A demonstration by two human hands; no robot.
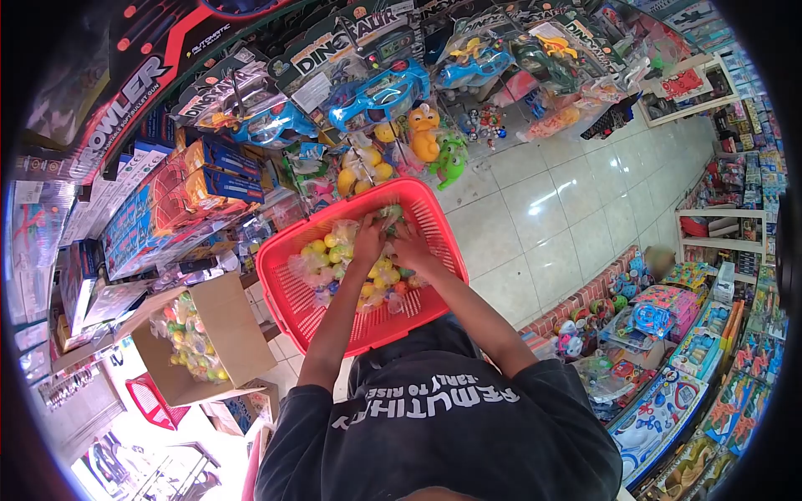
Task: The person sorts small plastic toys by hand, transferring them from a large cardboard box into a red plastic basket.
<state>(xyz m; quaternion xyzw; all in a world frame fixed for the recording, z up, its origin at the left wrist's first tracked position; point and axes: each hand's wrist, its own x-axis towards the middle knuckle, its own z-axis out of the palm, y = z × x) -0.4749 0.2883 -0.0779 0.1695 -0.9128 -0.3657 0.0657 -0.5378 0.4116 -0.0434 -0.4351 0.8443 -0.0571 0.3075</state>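
Note:
A red plastic basket [443,225] sits in front of my body, holding several clear bags of small colourful balls [334,248], mostly yellow and green. My left hand [368,242] and my right hand [409,250] are close together over the middle of the basket. Between their fingers is a clear plastic bag with greenish contents [390,215], near the basket's far side. The fingers of both hands are bent in toward this bag; the fingertips are partly hidden by the plastic.
An open cardboard box [234,330] with more bagged balls stands at the left. Dinosaur toy packs [380,92] and yellow toys [365,171] hang just beyond the basket. Boxed toys [159,209] are stacked at left. Tiled floor [543,217] runs to the right, toward toy shelves [668,401].

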